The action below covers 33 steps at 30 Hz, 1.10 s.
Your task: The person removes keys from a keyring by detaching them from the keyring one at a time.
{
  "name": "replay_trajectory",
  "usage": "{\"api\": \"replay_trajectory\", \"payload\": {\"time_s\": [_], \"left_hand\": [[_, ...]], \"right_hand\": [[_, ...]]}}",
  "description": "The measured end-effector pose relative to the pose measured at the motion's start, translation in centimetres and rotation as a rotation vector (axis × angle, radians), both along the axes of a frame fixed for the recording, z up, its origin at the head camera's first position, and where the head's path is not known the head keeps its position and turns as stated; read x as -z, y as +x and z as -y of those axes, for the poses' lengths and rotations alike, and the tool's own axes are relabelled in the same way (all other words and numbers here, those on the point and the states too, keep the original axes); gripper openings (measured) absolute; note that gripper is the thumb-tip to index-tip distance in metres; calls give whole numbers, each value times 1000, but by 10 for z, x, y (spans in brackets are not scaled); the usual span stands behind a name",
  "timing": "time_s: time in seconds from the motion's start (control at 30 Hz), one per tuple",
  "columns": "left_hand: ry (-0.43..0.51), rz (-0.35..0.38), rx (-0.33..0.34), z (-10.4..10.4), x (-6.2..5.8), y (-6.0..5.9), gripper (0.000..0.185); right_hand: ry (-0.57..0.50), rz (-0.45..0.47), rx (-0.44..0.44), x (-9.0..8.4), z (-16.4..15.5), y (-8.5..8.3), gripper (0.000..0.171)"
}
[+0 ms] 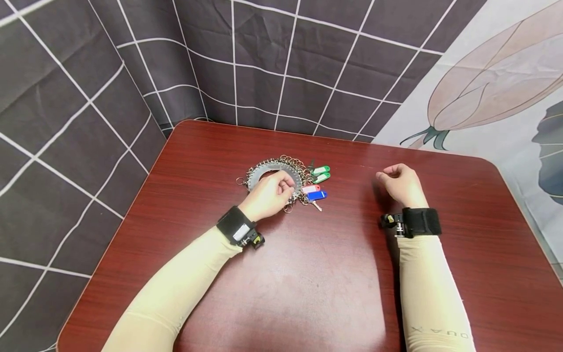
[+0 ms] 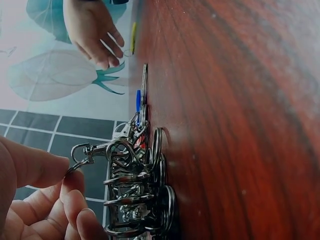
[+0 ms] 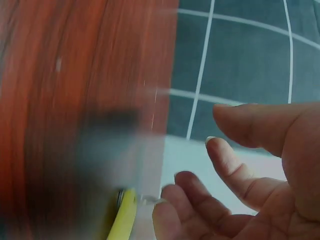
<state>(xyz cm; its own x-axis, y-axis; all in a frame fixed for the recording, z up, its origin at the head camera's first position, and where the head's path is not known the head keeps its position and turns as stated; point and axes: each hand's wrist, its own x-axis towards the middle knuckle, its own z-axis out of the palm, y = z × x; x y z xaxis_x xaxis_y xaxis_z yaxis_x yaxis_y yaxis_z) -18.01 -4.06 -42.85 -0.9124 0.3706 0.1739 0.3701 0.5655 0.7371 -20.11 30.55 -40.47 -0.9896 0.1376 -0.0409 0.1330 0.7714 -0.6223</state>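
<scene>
A metal key holder [image 1: 264, 172], a ring hung with several snap clasps, lies on the dark red table [image 1: 308, 274]. My left hand [image 1: 288, 185] rests on its near side. In the left wrist view the thumb and forefinger [image 2: 67, 172] pinch the loop of one clasp [image 2: 100, 148], pulled away from the bunch [image 2: 145, 200]. Green tags [image 1: 320, 170], a red tag [image 1: 311, 188] and a blue tag [image 1: 317, 195] hang at the holder's right. My right hand [image 1: 387, 173] hovers to the right, fingers loosely curled and thumb apart. A yellow tag [image 3: 125, 217] with a small ring lies at its fingertips [image 3: 165, 212].
Grey checked cloth [image 1: 272, 63] hangs behind the table and along its left side. A flower-print cloth [image 1: 497, 83] hangs at the right. The table's far edge [image 1: 281, 131] runs just beyond the key holder. Black camera straps sit on both wrists.
</scene>
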Motion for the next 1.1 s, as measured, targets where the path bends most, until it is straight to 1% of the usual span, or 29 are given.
{"api": "replay_trajectory", "payload": {"time_s": [0.2, 0.3, 0.43, 0.53, 0.7, 0.87, 1.03, 1.1], "left_hand": [[7, -12, -7, 1, 0, -1, 5], [11, -19, -8, 1, -1, -1, 5], [3, -28, -20, 2, -2, -1, 7], [-7, -42, -24, 2, -2, 0, 10], [-3, -54, -1, 1, -3, 1, 17], [0, -34, 23, 0, -2, 2, 21], [3, -39, 31, -1, -1, 2, 20], [3, -39, 32, -1, 0, 2, 20]], "right_hand": [[4, -68, -109, 3, 24, -4, 34], [-22, -86, -197, 6, 40, -5, 32], [-53, -78, -317, 8, 61, -4, 30], [-65, -58, -386, 10, 76, -2, 28], [-82, -42, -483, 15, 96, 4, 26], [-47, -21, -537, 21, 110, 7, 26], [-6, -12, -564, 24, 117, 9, 27], [-5, -12, -571, 24, 118, 9, 28]]}}
